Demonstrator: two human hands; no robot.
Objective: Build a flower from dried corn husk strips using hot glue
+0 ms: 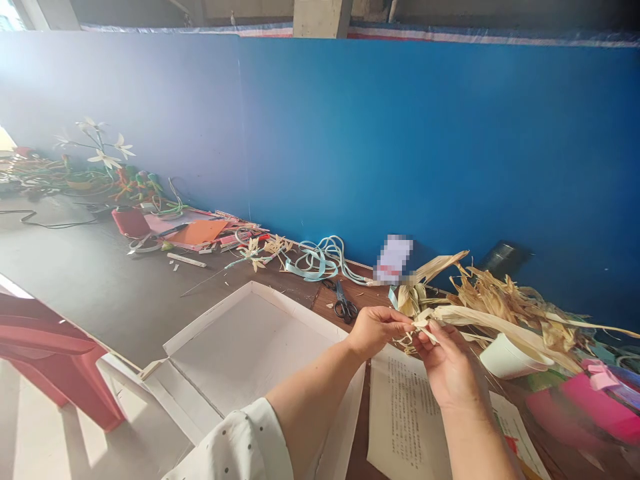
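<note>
My left hand (376, 329) and my right hand (449, 365) come together above the table's edge of printed paper. Both pinch a small pale piece of corn husk (423, 321) between thumb and fingers; its exact shape is partly hidden by the fingertips. Right behind them lies a heap of dry corn husks (505, 300), with one long strip stretching to the right. Black-handled scissors (345, 305) rest on the table left of my hands. A printed sheet (400, 413) lies beneath my right hand.
An open white box lid (235, 333) lies at left of my arms. A pale cup (515, 357) tips beside a pink object (590, 400) at right. Blue ribbon (313, 263), a phone-like blurred item (394, 260) and husk flowers (255, 253) line the blue panel (425, 147). A red chair (55, 347) stands left.
</note>
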